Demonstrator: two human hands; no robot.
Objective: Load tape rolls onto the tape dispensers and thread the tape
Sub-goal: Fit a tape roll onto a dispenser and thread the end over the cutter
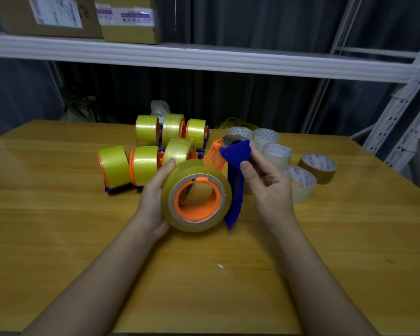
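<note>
While the left hand cups the clear tape roll from the side, fingers curled round its outer face and thumb up on top, the roll sits on the orange hub of the tape dispenser, held just above the table. Over on the other side, the right hand has its grip on the dispenser's blue handle, thumb pressed on the near face just below the blue triangular plate, fingers wrapped behind. The orange frame angles up and away toward a dark roller at the top end. Whether any tape is pulled across that roller, I can't tell.

Behind the hands, six loaded dispensers with yellowish tape stand clustered in two rows, touching or nearly so. To the right, clear spare rolls lie flat in a bunch, one of them partly hidden behind the right hand, and a brown tape roll lies just beside them at the outer edge. A small white scrap lies on the table between the forearms. Cardboard boxes sit on the white shelf above.
</note>
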